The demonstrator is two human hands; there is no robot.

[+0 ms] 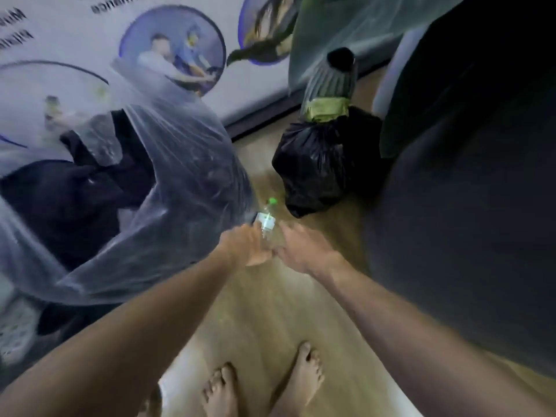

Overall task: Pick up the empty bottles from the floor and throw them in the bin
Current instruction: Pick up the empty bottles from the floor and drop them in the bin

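Observation:
A small clear plastic bottle [267, 220] with a green cap and a pale label is held above the wooden floor, cap pointing away from me. My left hand [248, 246] is closed around its lower end, right at the edge of a big clear plastic bag [180, 188] with dark contents. My right hand [301, 249] is beside the bottle on its right, fingers loosely extended and thumb near the left hand. A larger ribbed bottle [331, 85] with a black cap and green label sticks up from behind a black rubbish bag [322, 167]. The picture is motion-blurred.
A printed banner wall [90, 40] runs across the back. A large dark rounded object [466, 176] fills the right side. Bare wooden floor [270, 311] lies between, with my bare feet [261, 383] at the bottom. Another clear plastic sheet [346, 22] hangs at the top.

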